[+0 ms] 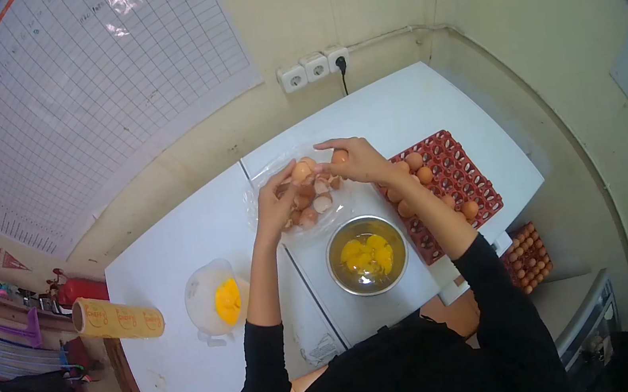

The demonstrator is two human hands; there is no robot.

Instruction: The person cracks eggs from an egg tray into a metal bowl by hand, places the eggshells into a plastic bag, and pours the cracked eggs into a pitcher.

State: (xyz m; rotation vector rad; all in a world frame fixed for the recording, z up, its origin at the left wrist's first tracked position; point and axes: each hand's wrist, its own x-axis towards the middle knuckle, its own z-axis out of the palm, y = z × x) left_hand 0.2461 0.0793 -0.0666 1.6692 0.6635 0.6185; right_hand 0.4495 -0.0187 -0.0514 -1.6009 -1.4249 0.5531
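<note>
My left hand [276, 203] is over a clear plastic bag [259, 192] filled with broken brown eggshells [322, 203]. Its fingertips close on a pale brown eggshell [301, 171] at the top of the pile. Just to the right, my right hand [364, 163] grips a brown egg [340, 156] between thumb and fingers at the bag's edge. Nearer me stands a round steel bowl [333, 272] with several yolks and clear egg white [368, 257] in it. Under my right forearm lies a red egg tray [462, 175], partly hidden, with several brown eggs [425, 175].
A translucent plastic jug [201, 296] containing yellow egg stands left on the white table [155, 266]. A large roll of wrap [118, 318] lies at the left edge. Below the table's right side sits another full egg tray [527, 258]. Wall sockets [316, 68] hold a black plug.
</note>
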